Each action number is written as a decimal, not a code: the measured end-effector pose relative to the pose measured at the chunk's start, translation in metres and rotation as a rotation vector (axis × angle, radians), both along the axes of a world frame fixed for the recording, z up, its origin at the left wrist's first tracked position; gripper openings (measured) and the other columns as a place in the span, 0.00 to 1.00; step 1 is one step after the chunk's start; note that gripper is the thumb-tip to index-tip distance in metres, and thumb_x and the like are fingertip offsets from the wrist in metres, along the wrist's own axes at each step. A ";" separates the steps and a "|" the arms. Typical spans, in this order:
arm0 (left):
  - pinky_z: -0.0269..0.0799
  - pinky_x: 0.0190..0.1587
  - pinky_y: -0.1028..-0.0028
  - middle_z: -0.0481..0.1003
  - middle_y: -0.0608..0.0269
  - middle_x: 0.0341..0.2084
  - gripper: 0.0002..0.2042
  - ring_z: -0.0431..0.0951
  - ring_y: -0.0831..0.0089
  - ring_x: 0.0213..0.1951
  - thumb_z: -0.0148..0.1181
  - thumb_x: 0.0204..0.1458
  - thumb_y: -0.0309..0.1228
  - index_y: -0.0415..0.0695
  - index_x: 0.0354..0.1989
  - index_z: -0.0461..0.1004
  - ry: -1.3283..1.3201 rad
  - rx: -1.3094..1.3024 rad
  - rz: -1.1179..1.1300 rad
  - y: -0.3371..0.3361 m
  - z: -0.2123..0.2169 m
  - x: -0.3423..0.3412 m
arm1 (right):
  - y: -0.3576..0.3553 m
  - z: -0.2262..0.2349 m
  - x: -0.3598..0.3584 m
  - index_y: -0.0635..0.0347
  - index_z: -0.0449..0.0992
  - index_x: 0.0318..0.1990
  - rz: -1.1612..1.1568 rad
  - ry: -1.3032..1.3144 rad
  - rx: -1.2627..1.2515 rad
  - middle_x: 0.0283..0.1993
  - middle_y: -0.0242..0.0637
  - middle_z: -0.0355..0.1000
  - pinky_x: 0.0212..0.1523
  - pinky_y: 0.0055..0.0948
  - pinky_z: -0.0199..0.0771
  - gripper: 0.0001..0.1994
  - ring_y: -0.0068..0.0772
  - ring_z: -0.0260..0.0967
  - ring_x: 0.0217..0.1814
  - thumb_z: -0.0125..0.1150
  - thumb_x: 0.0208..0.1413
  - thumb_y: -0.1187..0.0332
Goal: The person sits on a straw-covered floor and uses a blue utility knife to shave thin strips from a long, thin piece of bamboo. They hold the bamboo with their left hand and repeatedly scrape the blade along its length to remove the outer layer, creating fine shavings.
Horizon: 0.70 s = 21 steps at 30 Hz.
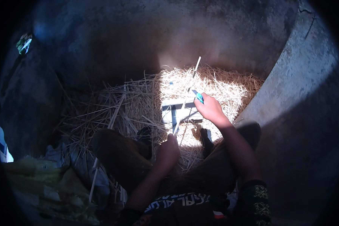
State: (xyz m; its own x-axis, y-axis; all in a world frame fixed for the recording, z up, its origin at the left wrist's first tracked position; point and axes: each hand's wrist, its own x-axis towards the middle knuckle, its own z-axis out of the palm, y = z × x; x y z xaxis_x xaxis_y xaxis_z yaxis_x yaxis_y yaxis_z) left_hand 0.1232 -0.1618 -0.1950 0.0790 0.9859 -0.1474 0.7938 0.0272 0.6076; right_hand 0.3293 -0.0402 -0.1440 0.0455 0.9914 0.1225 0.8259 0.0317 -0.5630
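Observation:
My right hand (210, 109) is closed round a blue-handled cutter knife (199, 97), whose dark blade points up and to the left. In my left hand (168, 151), nearer to my body, the lower end of a long pale strip (196, 69) is pinched; it looks like split bamboo or cane. The strip slants away from me, up to the right, and passes just left of the knife; whether the blade touches it I cannot tell. Beneath the strip stands a low whitish block or small stool (190, 113), with a dark flat bar (173, 115) across it.
Sunlit shavings (222, 81) are heaped beyond the block. Longer loose strips (118, 107) lie in shade to the left. A yellowish cloth or sack (52, 188) is at lower left. Concrete walls (139, 41) stand behind and at the right. My folded legs (120, 156) flank the block.

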 end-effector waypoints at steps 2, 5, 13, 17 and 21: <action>0.70 0.41 0.43 0.78 0.38 0.29 0.14 0.79 0.38 0.37 0.36 0.68 0.40 0.42 0.48 0.63 0.047 0.005 -0.015 -0.001 0.001 0.001 | 0.002 -0.005 0.004 0.65 0.75 0.48 0.091 -0.009 0.026 0.37 0.58 0.77 0.47 0.52 0.73 0.20 0.60 0.76 0.42 0.52 0.56 0.58; 0.71 0.39 0.44 0.79 0.41 0.28 0.14 0.80 0.40 0.35 0.36 0.68 0.39 0.42 0.48 0.63 0.097 0.022 -0.032 -0.002 0.001 0.001 | 0.008 -0.018 0.007 0.63 0.75 0.49 0.296 -0.047 0.073 0.36 0.58 0.77 0.45 0.51 0.74 0.18 0.60 0.76 0.41 0.54 0.56 0.61; 0.72 0.39 0.45 0.79 0.43 0.27 0.13 0.81 0.43 0.34 0.37 0.68 0.39 0.42 0.46 0.63 0.159 0.057 -0.051 -0.005 -0.001 0.006 | 0.013 -0.014 -0.001 0.66 0.78 0.47 0.049 -0.166 -0.180 0.41 0.54 0.79 0.47 0.46 0.75 0.24 0.54 0.77 0.46 0.57 0.51 0.53; 0.74 0.37 0.48 0.79 0.45 0.26 0.11 0.82 0.45 0.33 0.39 0.68 0.38 0.43 0.46 0.63 0.200 0.091 -0.050 -0.010 -0.009 0.004 | 0.011 -0.009 -0.007 0.64 0.83 0.38 -0.025 -0.131 -0.209 0.38 0.52 0.80 0.47 0.43 0.76 0.24 0.51 0.79 0.43 0.62 0.48 0.49; 0.76 0.34 0.50 0.79 0.47 0.24 0.09 0.82 0.47 0.30 0.41 0.66 0.35 0.43 0.46 0.63 0.261 0.128 -0.072 -0.012 -0.005 0.011 | 0.019 -0.026 -0.004 0.66 0.83 0.38 -0.097 -0.230 -0.191 0.37 0.51 0.80 0.45 0.44 0.77 0.17 0.51 0.80 0.42 0.64 0.50 0.58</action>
